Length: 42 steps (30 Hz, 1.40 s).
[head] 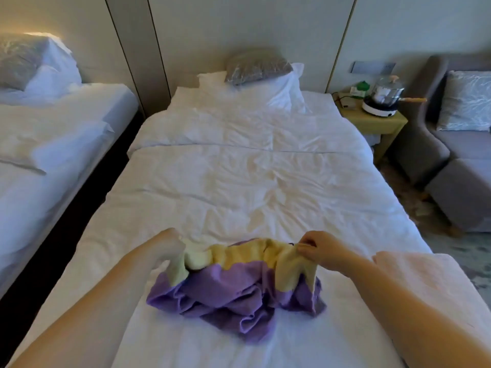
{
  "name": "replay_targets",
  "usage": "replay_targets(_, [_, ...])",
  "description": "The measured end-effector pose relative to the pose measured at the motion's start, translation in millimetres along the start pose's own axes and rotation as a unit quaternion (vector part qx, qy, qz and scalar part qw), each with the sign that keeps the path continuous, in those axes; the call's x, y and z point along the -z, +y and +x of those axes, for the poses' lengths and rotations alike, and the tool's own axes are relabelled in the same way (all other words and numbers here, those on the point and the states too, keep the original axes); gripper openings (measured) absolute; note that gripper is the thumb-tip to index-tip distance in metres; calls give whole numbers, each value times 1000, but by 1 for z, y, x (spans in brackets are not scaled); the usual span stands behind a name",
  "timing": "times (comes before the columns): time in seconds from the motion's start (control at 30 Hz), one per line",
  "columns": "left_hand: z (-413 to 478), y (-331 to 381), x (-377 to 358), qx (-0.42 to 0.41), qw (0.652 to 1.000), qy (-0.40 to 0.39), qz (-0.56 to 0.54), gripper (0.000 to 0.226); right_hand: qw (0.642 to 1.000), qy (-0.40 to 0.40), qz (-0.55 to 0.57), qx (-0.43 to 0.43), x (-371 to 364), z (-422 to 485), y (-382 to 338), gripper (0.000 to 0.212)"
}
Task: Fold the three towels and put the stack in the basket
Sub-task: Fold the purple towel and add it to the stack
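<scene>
On the near end of the bed (239, 181), two towels lie bunched in one heap on the white cover. I see the yellow towel (247, 254) on top, stretched sideways between both hands. Left hand (170, 245) is clenched round its left end, fingers curled into the cloth. Right hand (318, 251) pinches the right end between thumb and fingertips, knuckles up. The towel's middle sags and touches the purple towel (231, 290) under it. Purple one is crumpled and unfolded, spread toward me, flat on the bed and held by neither hand.

A pale towel (414, 266) lies at the right edge of the bed, just beside the right forearm. It looks flat; I can't tell whether it is folded. No basket in view.

Far end of the bed: white pillow (279, 86) with a grey cushion (255, 66) leaning on it. A second bed (53, 134) stands to the left, with a dark gap between the two. To the right of the headboard a small bench (372, 123) carries a lidded pot (384, 95) on a round white base, handle pointing right. Small clutter behind the pot is too blurred to name. Beyond that sits a grey sofa (451, 144) with a patterned cushion (467, 102)
</scene>
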<state>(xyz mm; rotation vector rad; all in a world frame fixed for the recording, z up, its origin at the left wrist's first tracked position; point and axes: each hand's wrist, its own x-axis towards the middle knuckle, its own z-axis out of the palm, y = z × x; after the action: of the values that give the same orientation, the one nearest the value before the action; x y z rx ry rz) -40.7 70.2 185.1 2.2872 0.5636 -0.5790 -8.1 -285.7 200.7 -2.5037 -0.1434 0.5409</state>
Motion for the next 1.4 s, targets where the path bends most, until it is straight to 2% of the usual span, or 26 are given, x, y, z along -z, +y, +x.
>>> replay_targets(0.07, [9,-27,-33,52,998,27,3,24,999,-15,22,-32,-37,10,19,17])
replay_targets(0.13, [18,-51,-65,81,995,54,-26,22,998,-23,24,-61,-73,22,39,21])
replay_targets(0.23, [33,-83,-107,106,991,83,-30,28,995,-39,7,-92,-121,39,62,9])
replay_targets(0.33, [48,-107,-142,113,992,60,5,36,992,-71,28,-99,-160,51,76,14])
replay_targets(0.47, [70,-124,-180,76,995,10,-65,25,987,-111,96,-71,-195,64,78,24])
replay_targets(0.6, [84,-100,-193,33,992,95,-74,5,988,-74,112,-76,-204,86,69,20])
replay_targets(0.73, [112,-38,-149,-56,986,134,-82,8,990,-14,135,-49,-161,123,29,15])
replay_targets(0.9, [139,96,-29,-204,949,207,-124,22,978,134,151,54,-28,182,-63,4])
replay_targets(1.1, [114,254,139,-360,855,329,-177,18,933,277,138,183,149,194,-170,5])
replay_targets(1.23, [89,300,202,-416,799,383,-206,13,889,364,144,237,225,178,-199,3])
replay_targets(1.3, [82,299,210,-436,796,380,-179,10,893,360,130,235,235,174,-196,3])
replay_targets(1.4, [93,274,196,-382,852,348,-85,15,934,295,48,197,217,177,-179,18])
